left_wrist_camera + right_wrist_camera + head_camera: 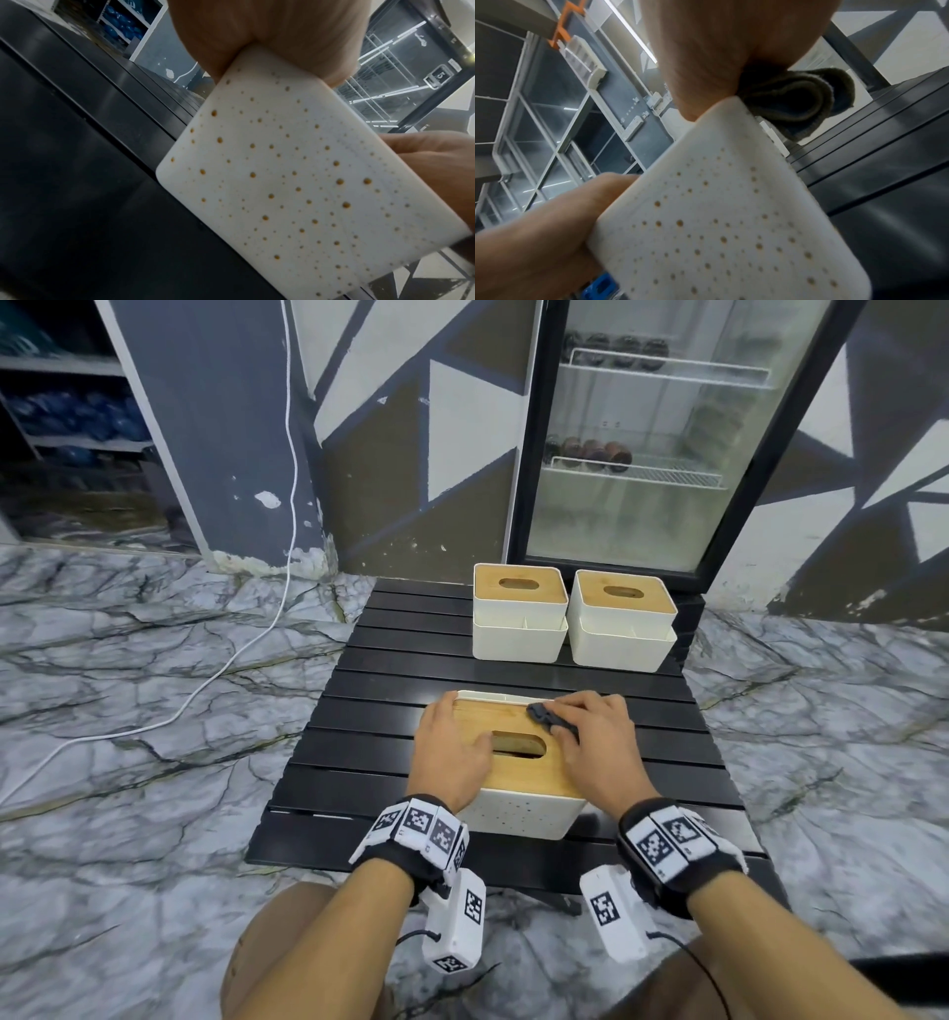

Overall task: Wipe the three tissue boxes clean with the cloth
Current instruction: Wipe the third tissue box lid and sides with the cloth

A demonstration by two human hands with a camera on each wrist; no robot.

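Observation:
The nearest tissue box (518, 778) is white with a wooden slotted lid and stands at the table's front. Its speckled white wall fills the left wrist view (282, 182) and the right wrist view (718, 233). My left hand (452, 742) lies flat on the lid's left side, its fingertips reaching the far left corner. My right hand (595, 737) grips a bunched dark cloth (547, 717) and presses it on the lid's far right part. Part of the cloth (795, 101) bulges out under my right palm (718, 50). Two more tissue boxes (518, 613) (621, 624) stand side by side at the back.
The black slatted table (385, 711) is low and small, with marble-patterned floor all round. A glass-door fridge (657, 454) stands right behind the back boxes. A white cable (246, 649) runs over the floor to the left.

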